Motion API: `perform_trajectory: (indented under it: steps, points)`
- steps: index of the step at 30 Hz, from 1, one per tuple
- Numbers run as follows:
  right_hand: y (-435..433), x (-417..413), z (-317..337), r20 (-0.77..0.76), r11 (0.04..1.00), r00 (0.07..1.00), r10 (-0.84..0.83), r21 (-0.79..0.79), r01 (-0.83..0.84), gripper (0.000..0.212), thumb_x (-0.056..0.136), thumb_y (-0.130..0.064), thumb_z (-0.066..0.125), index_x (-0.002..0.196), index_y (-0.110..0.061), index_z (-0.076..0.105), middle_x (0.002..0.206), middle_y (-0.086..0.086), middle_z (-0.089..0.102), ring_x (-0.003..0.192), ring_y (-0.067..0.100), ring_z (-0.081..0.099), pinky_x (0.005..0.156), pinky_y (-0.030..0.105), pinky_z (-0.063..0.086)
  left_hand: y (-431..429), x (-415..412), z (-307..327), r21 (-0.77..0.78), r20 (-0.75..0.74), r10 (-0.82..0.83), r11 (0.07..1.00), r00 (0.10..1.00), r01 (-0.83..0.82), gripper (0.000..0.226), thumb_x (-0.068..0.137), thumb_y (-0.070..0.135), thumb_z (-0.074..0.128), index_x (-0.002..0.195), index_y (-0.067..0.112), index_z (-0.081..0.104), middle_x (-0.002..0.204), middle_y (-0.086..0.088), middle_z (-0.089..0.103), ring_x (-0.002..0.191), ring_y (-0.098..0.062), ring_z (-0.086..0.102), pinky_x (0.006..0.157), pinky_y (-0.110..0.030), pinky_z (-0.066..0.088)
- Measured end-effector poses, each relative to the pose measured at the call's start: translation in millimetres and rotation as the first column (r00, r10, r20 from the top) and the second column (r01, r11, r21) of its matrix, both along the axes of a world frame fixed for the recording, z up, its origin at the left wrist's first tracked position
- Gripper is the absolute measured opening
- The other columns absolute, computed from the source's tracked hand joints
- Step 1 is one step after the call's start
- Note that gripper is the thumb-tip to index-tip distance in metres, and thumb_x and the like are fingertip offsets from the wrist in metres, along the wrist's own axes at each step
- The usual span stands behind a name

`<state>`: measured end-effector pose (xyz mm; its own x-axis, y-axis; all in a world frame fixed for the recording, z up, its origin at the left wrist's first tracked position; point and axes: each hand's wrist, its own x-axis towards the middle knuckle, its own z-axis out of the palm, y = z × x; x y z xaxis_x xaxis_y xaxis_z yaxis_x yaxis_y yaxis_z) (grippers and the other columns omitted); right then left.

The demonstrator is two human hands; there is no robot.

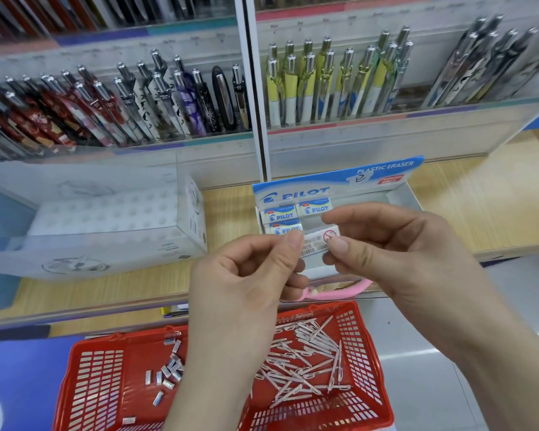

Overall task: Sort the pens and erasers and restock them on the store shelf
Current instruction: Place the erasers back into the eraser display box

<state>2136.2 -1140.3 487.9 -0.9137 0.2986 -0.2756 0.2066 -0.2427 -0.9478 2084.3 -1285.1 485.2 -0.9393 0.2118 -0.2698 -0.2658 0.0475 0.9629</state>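
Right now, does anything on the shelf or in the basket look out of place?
Two small things. A pink curved item lies at the front edge of the wooden shelf, before the Pilot eraser box, partly hidden; I cannot tell what it is. A stout black pen stands among slimmer patterned pens.

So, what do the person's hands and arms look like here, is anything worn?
Nothing worn: the left hand and right hand are bare, without gloves, rings or watch. Both forearms are sleeveless to the frame's edge. Thumbnails look short and unpainted.
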Motion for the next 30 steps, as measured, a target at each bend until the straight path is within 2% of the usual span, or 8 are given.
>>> perform_trajectory:
  steps: [6, 12, 14, 16, 20, 23, 25, 30]
  points:
    - [4.0, -2.9, 0.3, -0.014, 0.968, 0.996, 0.084, 0.239, -0.078, 0.027, 0.062, -0.015, 0.076, 0.089, -0.021, 0.074, 0.082, 0.010, 0.068, 0.064, 0.016, 0.063, 0.063, 0.028, 0.054, 5.5, -4.5, -0.7, -0.133, -0.008, -0.022, 0.991, 1.000, 0.021, 0.034, 0.072, 0.044, 0.066, 0.062, 0.012, 0.069, 0.051, -0.003, 0.061, 0.038, -0.009, 0.048, 0.038, -0.019, 0.038]
    - [25.4, -12.9, -13.2, 0.067, 0.790, 0.997, -0.027, 0.613, -0.020, 0.014, 0.080, -0.020, 0.073, 0.082, -0.033, 0.067, 0.076, -0.004, 0.071, 0.071, 0.008, 0.066, 0.068, 0.022, 0.053, -3.4, -19.5, -16.9, -0.501, -0.327, -0.120, 0.863, 0.937, -0.064, 0.004, 0.080, 0.040, 0.065, 0.078, 0.038, 0.068, 0.072, 0.012, 0.057, 0.061, 0.000, 0.050, 0.057, -0.009, 0.037]
    - [28.4, -17.8, -18.3, 0.083, 0.768, 0.996, -0.026, 0.640, -0.034, 0.013, 0.084, -0.020, 0.068, 0.080, -0.032, 0.066, 0.068, -0.003, 0.069, 0.063, 0.010, 0.066, 0.068, 0.031, 0.054, -5.0, -22.8, -24.6, -0.604, -0.339, -0.212, 0.796, 0.917, -0.039, 0.015, 0.079, 0.035, 0.067, 0.092, 0.042, 0.068, 0.090, 0.016, 0.052, 0.078, 0.002, 0.052, 0.070, -0.005, 0.039]
    - [28.9, -23.8, -24.5, 0.112, 0.743, 0.993, -0.022, 0.667, -0.059, 0.010, 0.088, -0.021, 0.064, 0.080, -0.026, 0.066, 0.062, -0.001, 0.068, 0.056, 0.011, 0.064, 0.066, 0.040, 0.056, -3.5, -23.8, -30.4, -0.661, -0.328, -0.281, 0.750, 0.902, -0.007, 0.025, 0.080, 0.034, 0.068, 0.104, 0.039, 0.068, 0.097, 0.018, 0.047, 0.088, -0.003, 0.052, 0.082, -0.018, 0.043]
    - [28.4, -35.3, -34.6, 0.218, 0.646, 0.976, 0.002, 0.745, -0.168, 0.005, 0.089, -0.026, 0.063, 0.084, -0.024, 0.063, 0.066, -0.002, 0.067, 0.062, 0.016, 0.064, 0.068, 0.042, 0.055, 2.3, -23.1, -34.2, -0.740, -0.340, -0.351, 0.672, 0.872, -0.018, 0.030, 0.079, 0.034, 0.069, 0.109, 0.037, 0.067, 0.098, 0.017, 0.041, 0.091, -0.002, 0.045, 0.076, -0.009, 0.030]
    - [25.6, -40.1, -36.0, 0.244, 0.605, 0.970, -0.012, 0.774, -0.187, 0.011, 0.088, -0.029, 0.063, 0.084, -0.026, 0.053, 0.071, -0.002, 0.067, 0.070, 0.021, 0.064, 0.068, 0.041, 0.054, 3.4, -26.2, -37.1, -0.742, -0.335, -0.347, 0.670, 0.876, -0.018, 0.029, 0.078, 0.033, 0.071, 0.106, 0.036, 0.068, 0.100, 0.018, 0.041, 0.086, 0.003, 0.042, 0.071, 0.000, 0.031]
    - [22.4, -41.4, -35.3, 0.251, 0.552, 0.967, -0.045, 0.813, -0.185, 0.017, 0.086, -0.031, 0.066, 0.084, -0.026, 0.051, 0.076, -0.002, 0.067, 0.078, 0.023, 0.063, 0.069, 0.035, 0.050, 3.7, -28.0, -38.0, -0.733, -0.335, -0.335, 0.680, 0.881, -0.020, 0.029, 0.076, 0.032, 0.073, 0.105, 0.034, 0.070, 0.100, 0.016, 0.044, 0.088, -0.002, 0.049, 0.074, -0.005, 0.035]
    - [14.9, -41.8, -27.3, 0.302, 0.450, 0.950, -0.083, 0.862, -0.235, 0.017, 0.082, -0.032, 0.069, 0.094, -0.020, 0.070, 0.079, -0.005, 0.069, 0.081, 0.017, 0.061, 0.066, 0.027, 0.038, 2.2, -31.4, -37.0, -0.755, -0.332, -0.374, 0.655, 0.866, -0.007, 0.034, 0.076, 0.032, 0.075, 0.109, 0.031, 0.070, 0.101, 0.016, 0.040, 0.088, 0.007, 0.034, 0.076, -0.005, 0.024]
